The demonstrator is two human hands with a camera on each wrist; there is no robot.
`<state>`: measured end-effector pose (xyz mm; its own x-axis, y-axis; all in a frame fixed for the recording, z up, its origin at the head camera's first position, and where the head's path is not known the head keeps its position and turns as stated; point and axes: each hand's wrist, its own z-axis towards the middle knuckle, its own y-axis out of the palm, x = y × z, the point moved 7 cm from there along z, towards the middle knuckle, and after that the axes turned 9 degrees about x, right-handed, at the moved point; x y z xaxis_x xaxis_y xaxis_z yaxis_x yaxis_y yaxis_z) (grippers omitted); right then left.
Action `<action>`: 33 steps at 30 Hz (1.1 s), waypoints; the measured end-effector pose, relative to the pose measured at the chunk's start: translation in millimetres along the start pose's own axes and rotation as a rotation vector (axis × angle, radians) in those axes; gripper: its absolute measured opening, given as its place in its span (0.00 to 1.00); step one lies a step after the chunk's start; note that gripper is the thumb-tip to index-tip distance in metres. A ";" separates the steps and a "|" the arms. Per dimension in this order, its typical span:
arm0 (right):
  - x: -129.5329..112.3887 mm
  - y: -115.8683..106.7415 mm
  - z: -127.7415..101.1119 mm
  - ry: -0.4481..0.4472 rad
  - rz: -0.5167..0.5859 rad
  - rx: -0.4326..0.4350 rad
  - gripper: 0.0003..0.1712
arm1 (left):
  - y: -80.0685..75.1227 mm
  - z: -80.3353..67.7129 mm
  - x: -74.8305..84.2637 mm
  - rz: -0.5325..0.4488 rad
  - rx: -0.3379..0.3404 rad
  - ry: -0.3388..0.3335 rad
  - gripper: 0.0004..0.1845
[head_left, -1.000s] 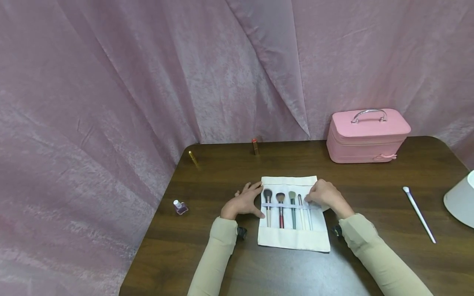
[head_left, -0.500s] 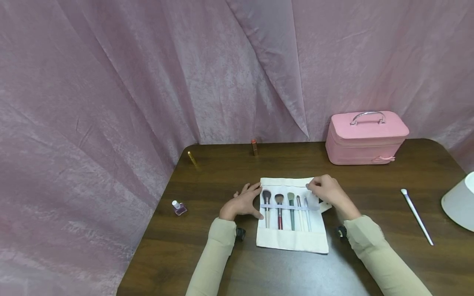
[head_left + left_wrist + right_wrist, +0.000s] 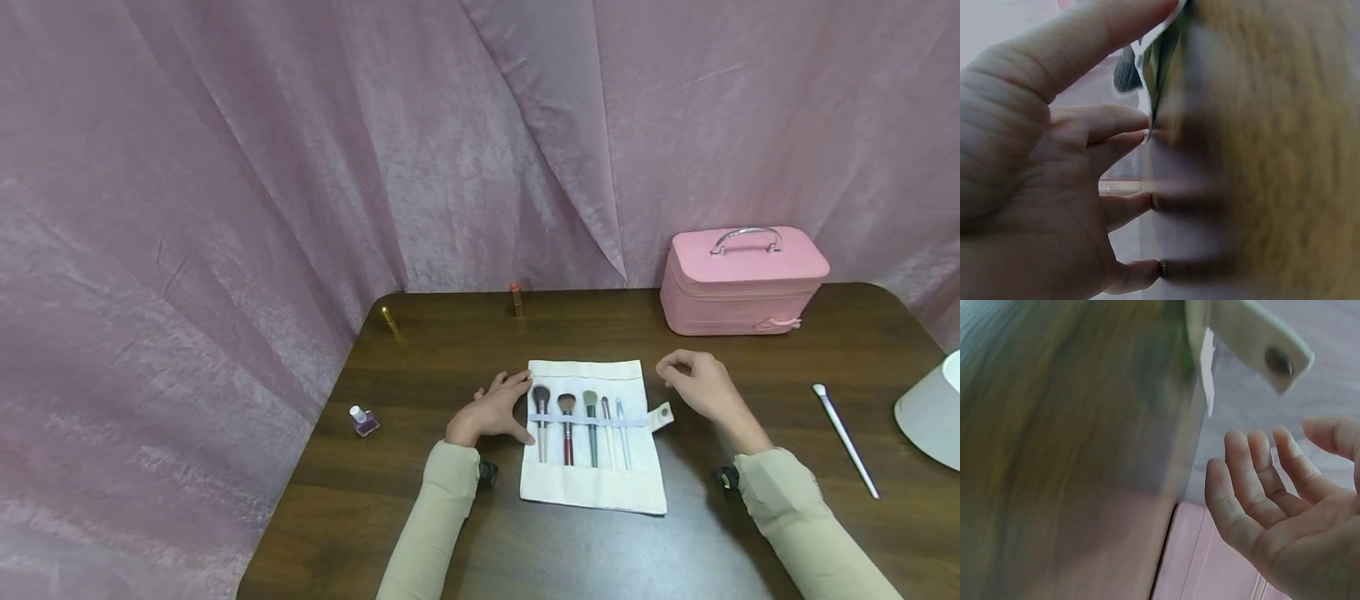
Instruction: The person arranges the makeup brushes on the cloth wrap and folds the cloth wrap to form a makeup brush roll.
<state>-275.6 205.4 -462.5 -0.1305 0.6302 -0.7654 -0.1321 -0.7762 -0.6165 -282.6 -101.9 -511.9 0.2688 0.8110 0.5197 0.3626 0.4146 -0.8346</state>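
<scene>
A white cloth brush roll (image 3: pixel 592 487) lies unrolled on the wooden table, several makeup brushes tucked under its elastic band. Among them are a dark fluffy brush (image 3: pixel 542 396), a red-handled brush (image 3: pixel 568 442) and a green brush (image 3: pixel 592 425). My left hand (image 3: pixel 492 410) rests at the roll's left edge, fingers spread, thumb and fingertips on the cloth's side. In the left wrist view, the dark brush head (image 3: pixel 1127 78) shows beyond the thumb. My right hand (image 3: pixel 701 385) holds nothing, fingers loosely bent, right of the roll. Beside it a snap tab (image 3: pixel 1279 359) sticks out.
A white-handled brush (image 3: pixel 847 442) lies at the right, near a white lampshade-like object (image 3: pixel 933 408). The pink case (image 3: pixel 746 283) stands at the back right. A lipstick (image 3: pixel 516 300), a gold tube (image 3: pixel 390 321) and a nail polish bottle (image 3: pixel 364 421) are at the back and left.
My right hand has let go of the rightmost brush in the roll and moved away to the right, leaving the snap tab in view. My left hand has stayed in place.
</scene>
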 end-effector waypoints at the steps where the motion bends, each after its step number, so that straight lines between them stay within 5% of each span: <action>1: 2.6 -3.4 -0.9 -0.003 -0.009 0.007 0.15 | -0.1 0.0 0.4 -0.004 -0.002 0.000 0.54; 24: 69.6 -86.6 -22.8 0.010 -0.201 0.063 0.16 | 1.9 2.2 1.7 0.014 -0.016 -0.002 0.55; 33: 85.8 -100.5 -32.4 0.045 -0.251 0.035 0.20 | 4.0 3.2 1.5 0.013 -0.014 -0.002 0.55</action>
<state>-241.7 336.8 -472.1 -0.0459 0.8011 -0.5967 -0.1891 -0.5935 -0.7823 -283.6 -97.7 -515.1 0.2719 0.8171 0.5083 0.3713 0.3983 -0.8388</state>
